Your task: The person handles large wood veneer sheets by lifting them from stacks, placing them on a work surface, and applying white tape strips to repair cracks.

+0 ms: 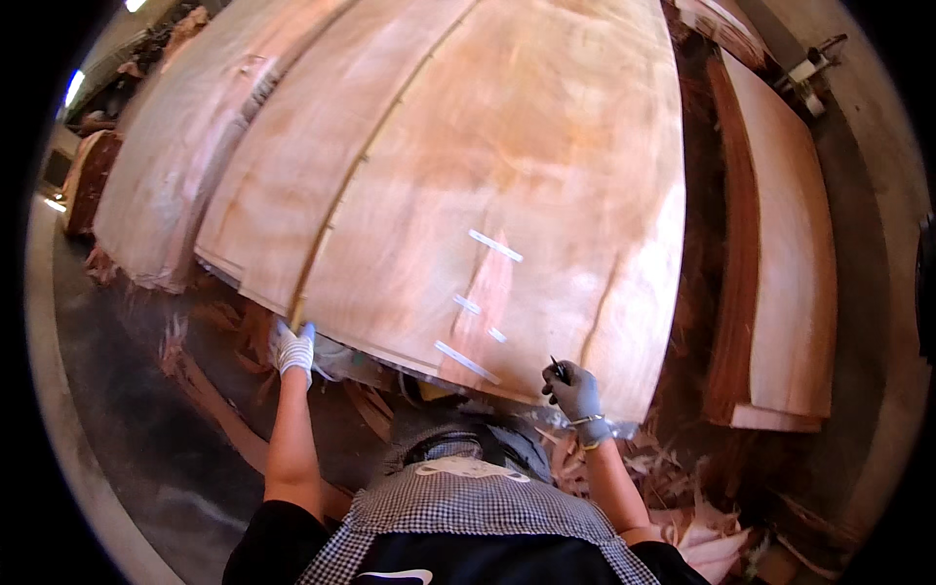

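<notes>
A large sheet of pale wood veneer (526,146) lies on a stack in front of me. A long thin yellowish strip (343,195) with small dark marks runs along it. My left hand (292,351), in a white striped glove, is closed around the strip's near end at the sheet's edge. Gloved in grey, my right hand (575,392) is closed on a small dark pointed tool (557,367) over the near right part of the sheet. Which kind of tool it is, I cannot make out. Pieces of white tape (468,363) cross a reddish wedge-shaped patch (487,292) between my hands.
More veneer sheets (185,146) lie at the left. A separate veneer stack (780,244) stands at the right on the floor. Torn veneer scraps (702,507) litter the floor near my right arm, and long strips (210,405) lie at the left.
</notes>
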A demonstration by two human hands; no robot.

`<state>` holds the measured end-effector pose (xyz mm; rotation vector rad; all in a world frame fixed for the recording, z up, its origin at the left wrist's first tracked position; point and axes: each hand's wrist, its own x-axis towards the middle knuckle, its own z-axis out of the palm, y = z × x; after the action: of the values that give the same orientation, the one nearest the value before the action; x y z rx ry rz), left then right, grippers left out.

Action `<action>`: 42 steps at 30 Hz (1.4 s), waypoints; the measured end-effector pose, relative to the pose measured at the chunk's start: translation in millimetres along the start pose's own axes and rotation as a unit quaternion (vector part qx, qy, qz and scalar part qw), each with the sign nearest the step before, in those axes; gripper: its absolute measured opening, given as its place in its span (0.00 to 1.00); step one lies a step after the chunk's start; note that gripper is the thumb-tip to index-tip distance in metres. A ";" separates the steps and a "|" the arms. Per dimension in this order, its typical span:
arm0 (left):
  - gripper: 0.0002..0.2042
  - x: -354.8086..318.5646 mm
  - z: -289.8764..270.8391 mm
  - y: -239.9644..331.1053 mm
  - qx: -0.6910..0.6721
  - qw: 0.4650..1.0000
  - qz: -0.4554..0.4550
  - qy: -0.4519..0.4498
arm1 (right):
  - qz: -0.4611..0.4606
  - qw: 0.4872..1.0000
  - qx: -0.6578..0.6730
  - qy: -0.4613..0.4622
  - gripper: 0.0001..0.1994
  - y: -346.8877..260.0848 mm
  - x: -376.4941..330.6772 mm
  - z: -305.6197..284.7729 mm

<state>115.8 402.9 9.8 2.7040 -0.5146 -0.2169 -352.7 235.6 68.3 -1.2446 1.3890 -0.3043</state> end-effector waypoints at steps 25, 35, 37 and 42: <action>0.14 45.8 -38.9 58.1 -0.227 0.893 0.361 -0.147 | -0.148 0.987 -0.060 -0.025 0.18 -0.3 -136.5 211.6; 0.20 229.1 -28.2 -45.3 -0.106 0.988 0.062 -0.089 | -0.141 0.956 -0.256 -0.033 0.15 86.0 -198.6 315.8; 0.19 264.2 -21.3 -86.8 -0.092 0.989 0.003 -0.118 | -0.122 0.944 -0.303 -0.049 0.16 84.1 -205.3 324.9; 0.14 181.2 -51.0 -3.2 -0.219 0.899 0.125 -0.358 | -0.128 0.952 -0.280 -0.007 0.17 113.3 -217.3 334.1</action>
<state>294.9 353.7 40.9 2.0256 -0.8799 -1.1286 -183.4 608.9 7.9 -1.8982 1.3456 -0.0734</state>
